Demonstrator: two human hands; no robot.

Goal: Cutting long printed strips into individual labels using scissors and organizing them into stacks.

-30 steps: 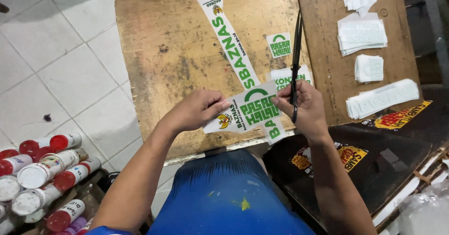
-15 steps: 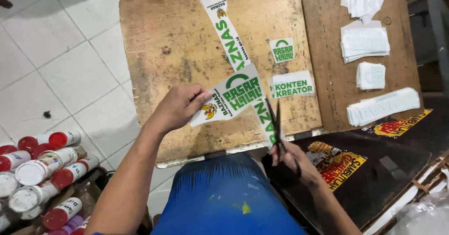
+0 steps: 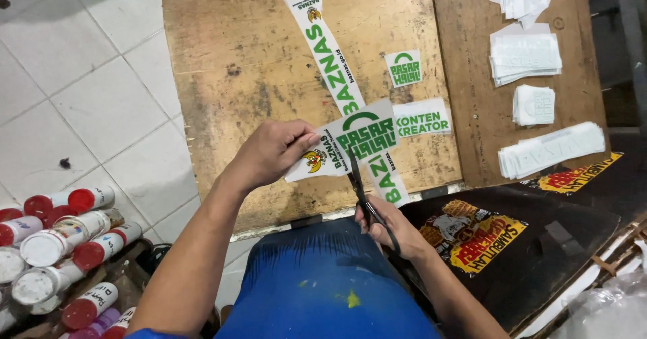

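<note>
Above the plywood board [image 3: 256, 76], the left hand [image 3: 269, 153] fingers pinch the printed sticker sheet [image 3: 350, 143] taut for cutting; the right hand [image 3: 394, 228] fingers grip the scissors [image 3: 360, 191], blades entering its lower edge.

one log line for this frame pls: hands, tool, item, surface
left hand: holds printed sheet | right hand: grips black scissors, blades at sheet's lower edge | surface: plywood board | nearby: cut stickers, spray cans
</note>
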